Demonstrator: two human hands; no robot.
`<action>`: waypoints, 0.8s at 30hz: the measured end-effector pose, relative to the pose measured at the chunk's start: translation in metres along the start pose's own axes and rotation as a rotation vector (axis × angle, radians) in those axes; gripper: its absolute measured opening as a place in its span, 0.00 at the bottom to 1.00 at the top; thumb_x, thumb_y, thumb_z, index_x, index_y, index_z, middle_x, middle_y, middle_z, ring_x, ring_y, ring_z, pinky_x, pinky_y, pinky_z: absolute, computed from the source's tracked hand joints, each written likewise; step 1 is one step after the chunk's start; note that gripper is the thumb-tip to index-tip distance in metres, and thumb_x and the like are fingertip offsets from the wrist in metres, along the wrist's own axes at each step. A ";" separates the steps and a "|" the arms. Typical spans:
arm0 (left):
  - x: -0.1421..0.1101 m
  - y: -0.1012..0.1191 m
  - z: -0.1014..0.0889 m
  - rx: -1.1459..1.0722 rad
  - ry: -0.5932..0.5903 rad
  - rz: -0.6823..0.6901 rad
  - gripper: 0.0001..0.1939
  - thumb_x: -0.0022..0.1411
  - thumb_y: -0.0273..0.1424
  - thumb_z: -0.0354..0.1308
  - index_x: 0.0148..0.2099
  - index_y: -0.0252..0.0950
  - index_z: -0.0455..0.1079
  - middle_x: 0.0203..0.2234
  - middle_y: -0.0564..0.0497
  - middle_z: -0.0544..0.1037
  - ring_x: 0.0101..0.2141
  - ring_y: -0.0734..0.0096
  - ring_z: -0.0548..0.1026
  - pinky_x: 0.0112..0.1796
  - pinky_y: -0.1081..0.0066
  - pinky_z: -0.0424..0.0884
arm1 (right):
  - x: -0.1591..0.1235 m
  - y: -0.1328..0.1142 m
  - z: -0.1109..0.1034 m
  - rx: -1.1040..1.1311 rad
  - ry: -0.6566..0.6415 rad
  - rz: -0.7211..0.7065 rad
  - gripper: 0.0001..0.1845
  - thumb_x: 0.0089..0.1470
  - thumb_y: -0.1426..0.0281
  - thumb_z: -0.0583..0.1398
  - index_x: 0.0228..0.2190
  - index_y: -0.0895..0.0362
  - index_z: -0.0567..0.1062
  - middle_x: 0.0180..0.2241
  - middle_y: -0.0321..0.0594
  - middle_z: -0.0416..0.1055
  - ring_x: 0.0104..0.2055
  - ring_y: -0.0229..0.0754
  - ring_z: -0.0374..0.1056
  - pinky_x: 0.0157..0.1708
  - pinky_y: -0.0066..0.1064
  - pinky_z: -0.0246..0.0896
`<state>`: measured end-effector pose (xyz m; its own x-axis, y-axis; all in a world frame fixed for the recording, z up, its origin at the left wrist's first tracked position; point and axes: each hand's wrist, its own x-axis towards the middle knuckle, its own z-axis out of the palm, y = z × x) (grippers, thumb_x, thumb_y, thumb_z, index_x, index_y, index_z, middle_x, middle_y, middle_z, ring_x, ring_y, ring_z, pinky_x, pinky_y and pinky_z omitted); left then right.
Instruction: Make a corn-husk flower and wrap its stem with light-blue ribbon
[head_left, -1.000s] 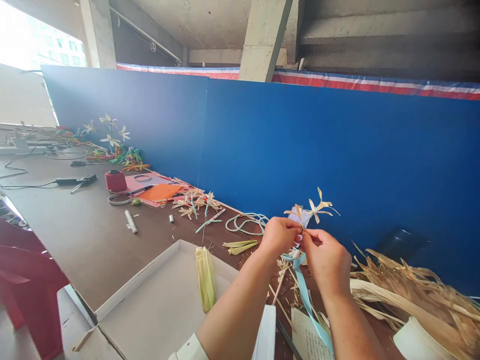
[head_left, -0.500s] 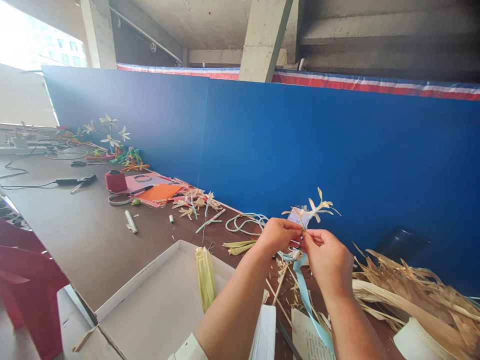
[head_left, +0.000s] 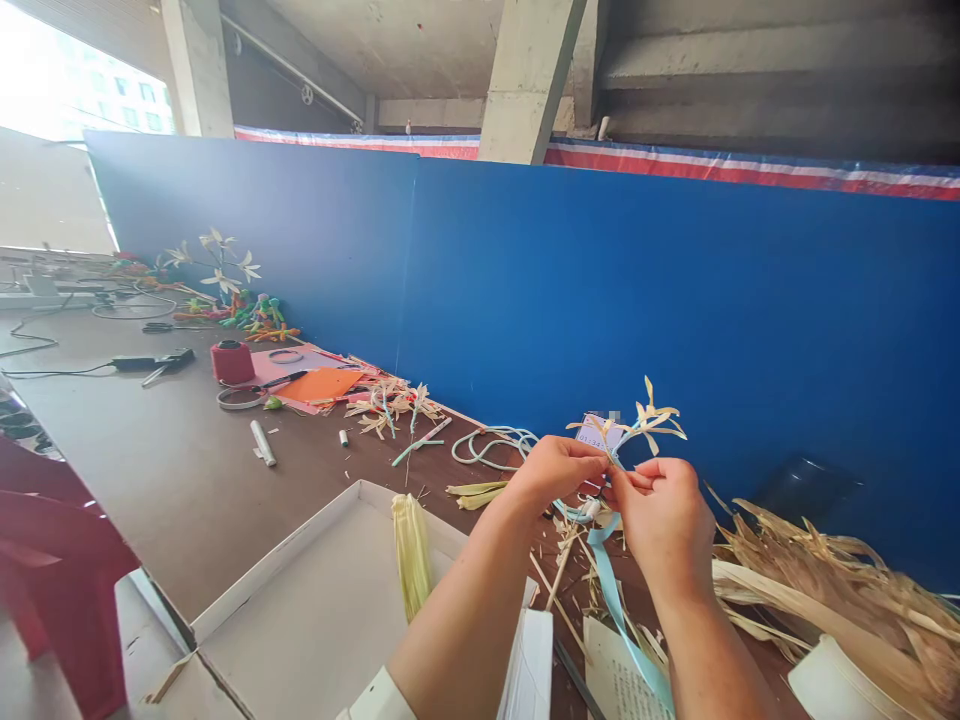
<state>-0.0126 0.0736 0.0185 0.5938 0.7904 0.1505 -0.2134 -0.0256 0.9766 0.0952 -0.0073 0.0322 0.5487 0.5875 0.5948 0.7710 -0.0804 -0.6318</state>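
Note:
In the head view, my left hand [head_left: 559,472] pinches the thin stem of a pale corn-husk flower [head_left: 654,420]. The flower has narrow, pointed petals and leans right above my fingers, with light blue on its stem. My right hand [head_left: 667,515] is closed just beside it, thumb and forefinger pressed together near the stem. From under the right fingers a strip of light blue tape [head_left: 616,590] hangs down to the table. Where tape and stem meet is hidden by my fingertips. Behind my hands stands a small timer display [head_left: 592,432].
A shallow white box lid [head_left: 300,600] with a green husk [head_left: 411,555] lies left of my forearms. Dried husks [head_left: 832,580] are heaped at right. A blue partition [head_left: 675,290] borders the table, and a red thread spool [head_left: 231,362] stands farther left.
The flower has turned and shifted slightly right. My right hand has moved a little to the right, while my left hand stays nearly in place.

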 end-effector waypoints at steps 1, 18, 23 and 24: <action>0.000 0.000 0.000 0.001 0.003 0.005 0.13 0.53 0.34 0.60 0.39 0.32 0.76 0.26 0.49 0.75 0.26 0.77 0.73 0.34 0.71 0.72 | 0.000 -0.001 -0.001 -0.013 0.000 -0.002 0.16 0.42 0.59 0.63 0.29 0.52 0.64 0.23 0.38 0.74 0.28 0.49 0.71 0.25 0.33 0.56; -0.001 0.003 0.008 0.077 0.166 0.052 0.09 0.51 0.32 0.60 0.32 0.32 0.76 0.20 0.52 0.72 0.21 0.81 0.66 0.24 0.79 0.65 | -0.004 0.002 -0.004 0.013 -0.108 -0.079 0.17 0.49 0.54 0.58 0.32 0.52 0.76 0.25 0.40 0.75 0.26 0.46 0.70 0.27 0.34 0.59; -0.002 0.005 0.008 0.133 0.217 0.060 0.08 0.51 0.30 0.59 0.32 0.32 0.76 0.21 0.52 0.73 0.21 0.81 0.66 0.24 0.79 0.65 | -0.008 -0.002 -0.016 -0.043 -0.090 -0.142 0.18 0.49 0.54 0.58 0.34 0.52 0.79 0.29 0.43 0.75 0.25 0.46 0.67 0.29 0.37 0.59; -0.002 0.006 0.008 0.146 0.225 0.056 0.07 0.51 0.30 0.59 0.32 0.32 0.76 0.21 0.52 0.73 0.21 0.81 0.66 0.24 0.79 0.65 | -0.008 -0.003 -0.018 -0.041 -0.034 -0.153 0.18 0.49 0.55 0.57 0.34 0.52 0.78 0.31 0.43 0.75 0.26 0.45 0.67 0.30 0.37 0.59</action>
<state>-0.0090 0.0670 0.0255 0.3937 0.9010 0.1825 -0.1173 -0.1477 0.9821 0.0943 -0.0267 0.0381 0.4129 0.6223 0.6650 0.8578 -0.0204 -0.5136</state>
